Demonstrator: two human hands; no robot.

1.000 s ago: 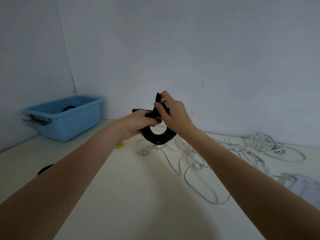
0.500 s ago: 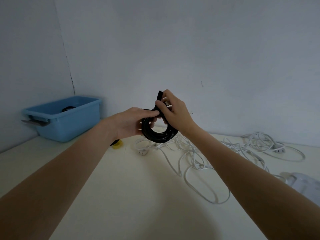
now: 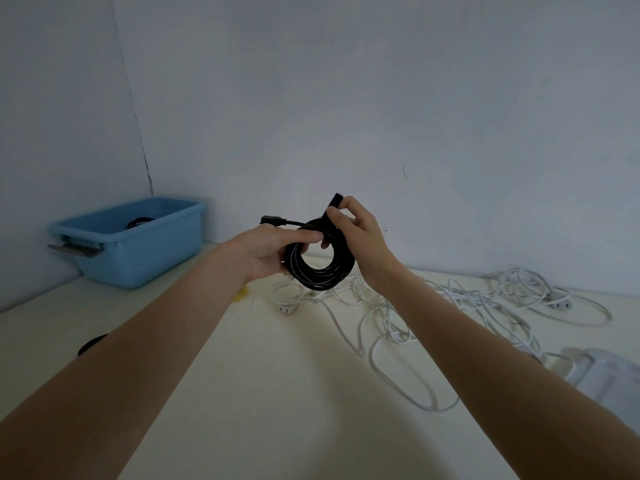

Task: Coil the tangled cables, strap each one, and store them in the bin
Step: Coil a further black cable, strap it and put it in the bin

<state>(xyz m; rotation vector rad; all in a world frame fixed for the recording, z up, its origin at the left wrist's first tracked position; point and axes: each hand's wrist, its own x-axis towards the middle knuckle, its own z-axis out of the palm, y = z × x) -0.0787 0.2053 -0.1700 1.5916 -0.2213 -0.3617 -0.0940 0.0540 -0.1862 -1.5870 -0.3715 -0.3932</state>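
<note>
A coiled black cable (image 3: 320, 275) hangs in the air above the table, its plug end sticking out to the upper left. My left hand (image 3: 268, 252) grips the coil's left side, thumb across the top. My right hand (image 3: 360, 237) pinches a black strap (image 3: 333, 206) that stands up from the coil's top right. Tangled white cables (image 3: 433, 306) lie on the table behind and to the right. The blue bin (image 3: 138, 251) stands at the back left with a dark coil inside.
A white device (image 3: 602, 375) lies at the right edge of the cream table (image 3: 277, 393). A small yellow object (image 3: 240, 296) peeks out behind my left forearm. A dark round thing (image 3: 90, 344) lies on the table at the left.
The coil has turned more face-on and risen slightly. My left thumb now lies across its top and the plug end shows. My right hand keeps pinching the strap.
</note>
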